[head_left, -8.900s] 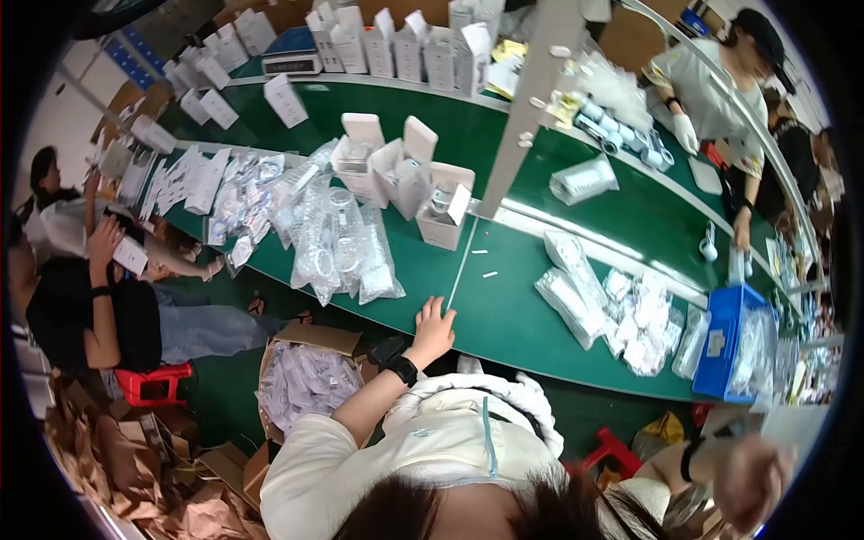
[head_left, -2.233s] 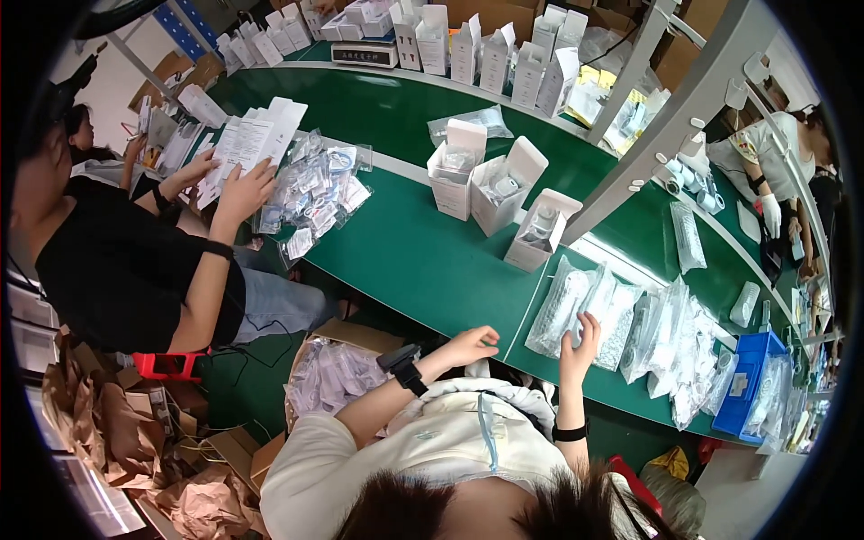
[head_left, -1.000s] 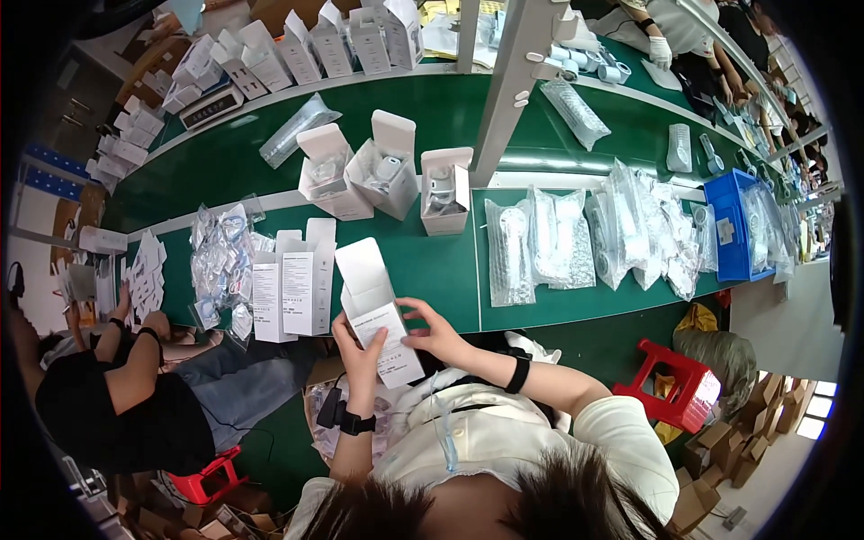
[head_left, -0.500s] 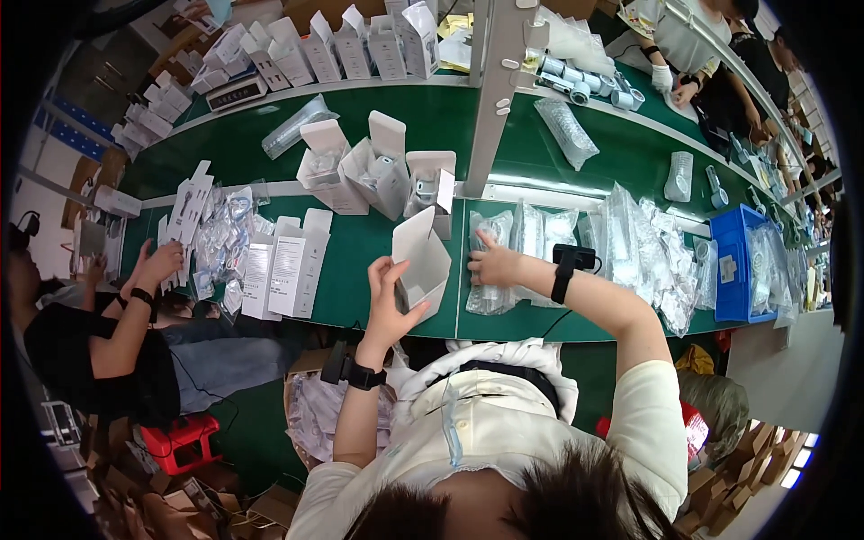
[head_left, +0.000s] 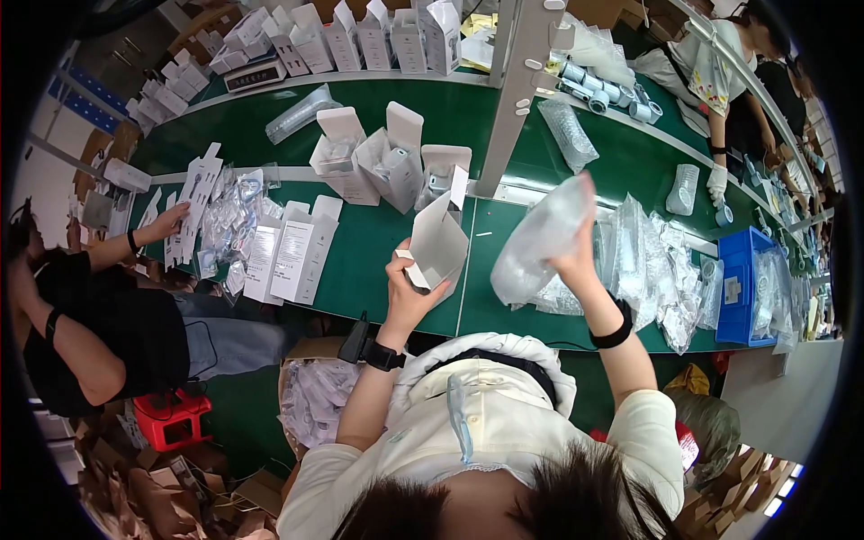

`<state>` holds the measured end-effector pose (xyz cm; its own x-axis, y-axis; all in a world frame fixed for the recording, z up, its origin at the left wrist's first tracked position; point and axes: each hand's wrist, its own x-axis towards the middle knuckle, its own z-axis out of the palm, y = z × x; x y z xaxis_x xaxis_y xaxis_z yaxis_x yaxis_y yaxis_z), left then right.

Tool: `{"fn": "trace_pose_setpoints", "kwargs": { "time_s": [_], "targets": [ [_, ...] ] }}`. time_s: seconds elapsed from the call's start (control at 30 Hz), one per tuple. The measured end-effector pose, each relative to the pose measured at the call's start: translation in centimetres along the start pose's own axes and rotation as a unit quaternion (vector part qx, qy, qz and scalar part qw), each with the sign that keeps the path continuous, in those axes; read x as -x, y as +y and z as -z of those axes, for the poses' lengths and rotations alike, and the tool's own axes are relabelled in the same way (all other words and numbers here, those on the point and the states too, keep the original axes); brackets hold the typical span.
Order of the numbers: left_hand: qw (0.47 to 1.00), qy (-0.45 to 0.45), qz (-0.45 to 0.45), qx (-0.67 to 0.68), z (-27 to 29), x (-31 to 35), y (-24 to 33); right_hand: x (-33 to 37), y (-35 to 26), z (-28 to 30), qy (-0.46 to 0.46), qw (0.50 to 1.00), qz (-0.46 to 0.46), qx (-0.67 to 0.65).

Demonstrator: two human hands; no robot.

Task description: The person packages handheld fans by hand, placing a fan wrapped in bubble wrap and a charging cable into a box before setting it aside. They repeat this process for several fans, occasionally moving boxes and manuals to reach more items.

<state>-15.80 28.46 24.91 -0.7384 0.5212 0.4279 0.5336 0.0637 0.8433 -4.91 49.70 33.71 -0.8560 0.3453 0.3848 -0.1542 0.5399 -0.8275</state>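
My left hand (head_left: 416, 286) grips an open white cardboard box (head_left: 441, 241) by its lower sides, the open mouth tilted toward me. To the right, my right hand (head_left: 576, 250) holds up a bubble-wrap pouch (head_left: 537, 249) above the green table; the pouch is smeared by motion, and what it contains cannot be made out. Under and beside it lie more clear bubble-wrap packs (head_left: 627, 261). Just beyond the box in my hand stand open white boxes (head_left: 389, 166) with packed items inside. Left of it are flat white cartons (head_left: 301, 250) with printing.
A blue bin (head_left: 745, 288) with wrapped packs sits at the table's right end. A metal post (head_left: 511, 99) rises beyond my hands. Small bagged parts (head_left: 232, 216) lie heaped at left, near a seated co-worker (head_left: 99, 306). Finished-looking white boxes (head_left: 378, 40) line the back shelf.
My right hand has picked a bubble-wrap pouch up off the table and raised it. The box in my left hand stays held. At left, the co-worker's hands have moved apart.
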Motion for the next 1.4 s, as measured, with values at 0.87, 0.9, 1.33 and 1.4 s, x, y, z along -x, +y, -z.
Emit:
{"fn": "trace_pose_setpoints", "kwargs": {
  "time_s": [0.87, 0.9, 1.33, 1.4],
  "targets": [
    [0.853, 0.093, 0.2, 0.473, 2.9, 2.5, 2.1, 2.1, 1.5, -9.3, -0.121, 0.981, -0.06, -0.136],
    [0.864, 0.076, 0.197, 0.456, 2.9, 2.4, 2.0, 2.2, 1.5, -9.8, -0.124, 0.981, -0.059, -0.137],
    [0.965, -0.079, 0.149, 0.199, 6.0, -2.5, 2.6, 3.4, 1.7, -11.5, -0.137, 0.982, -0.036, -0.129],
    [0.961, -0.071, 0.154, 0.217, 5.7, -2.3, 2.4, 3.3, 1.6, -10.9, -0.102, 0.983, -0.02, -0.151]
  ]
}}
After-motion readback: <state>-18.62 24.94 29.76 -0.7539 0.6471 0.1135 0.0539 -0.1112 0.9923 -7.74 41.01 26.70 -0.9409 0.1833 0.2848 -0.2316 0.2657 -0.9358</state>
